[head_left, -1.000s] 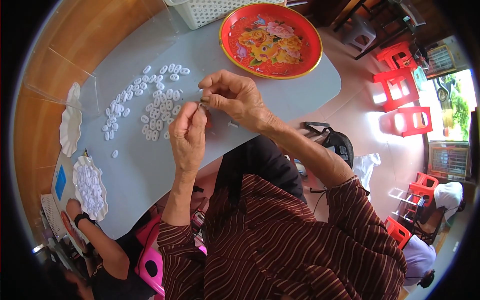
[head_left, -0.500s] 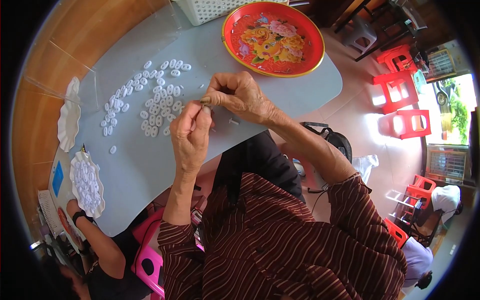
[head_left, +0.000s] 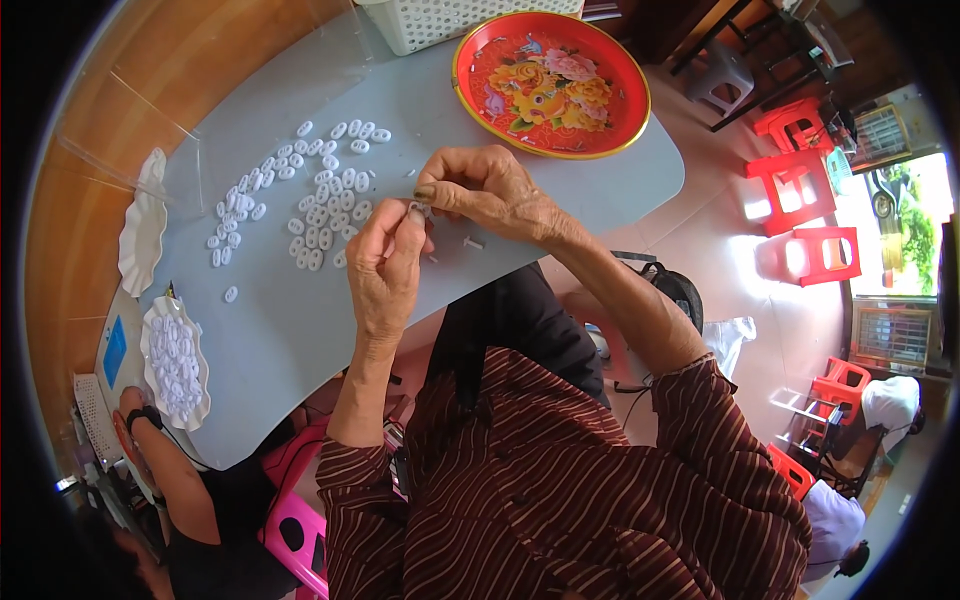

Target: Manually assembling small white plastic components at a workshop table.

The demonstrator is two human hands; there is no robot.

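Note:
Over the grey table, my left hand pinches a small white plastic piece between thumb and fingers. My right hand meets it from the right, thumb and forefinger closed at the same piece; my fingers hide most of it. Left of my hands lie many white oval plastic pieces with two holes, in loose clusters. A small white pin-like part rests on the table just below my right hand.
A red round tray with a flower print and a few tiny bits stands at the far side, near a white perforated basket. At left, a wavy-edged white dish holds more pieces. A co-worker's arm shows at lower left.
Between my fingertips, a bit more of the white piece shows now. Both hands stay nearly in place. The view has shifted slightly, and the co-worker's arm at lower left has moved.

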